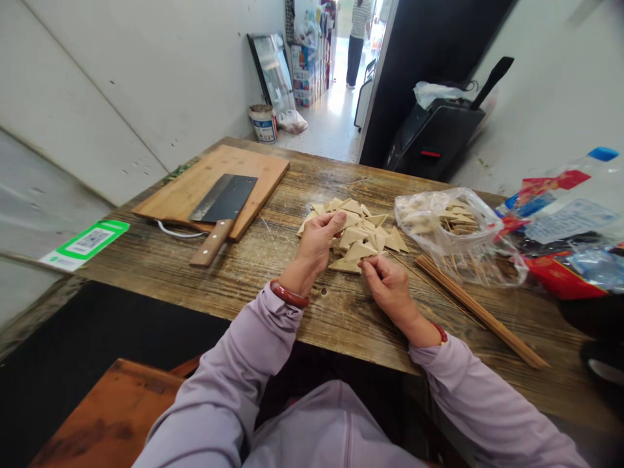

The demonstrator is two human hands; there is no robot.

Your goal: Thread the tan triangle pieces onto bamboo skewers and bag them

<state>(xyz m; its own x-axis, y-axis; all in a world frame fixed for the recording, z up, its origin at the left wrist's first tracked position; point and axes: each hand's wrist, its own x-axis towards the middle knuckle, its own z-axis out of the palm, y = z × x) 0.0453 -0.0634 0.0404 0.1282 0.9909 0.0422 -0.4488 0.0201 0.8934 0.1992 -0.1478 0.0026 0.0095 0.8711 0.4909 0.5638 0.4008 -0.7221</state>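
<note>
With left hand, pinching tan triangle mid-frame by edge, probably light, tearable; with right hand, pressing fingertips together, contents unclear.

Table is worn, coarse-grained wood with slight sheen, cutting board smoother wood, cleaver matt dark metal with a wood handle, tan pieces matt and smooth, stick bundle bare wood, bag crinkled glossy clear plastic, bottle clear plastic, bangle glossy, sleeves matt cloth.
</note>
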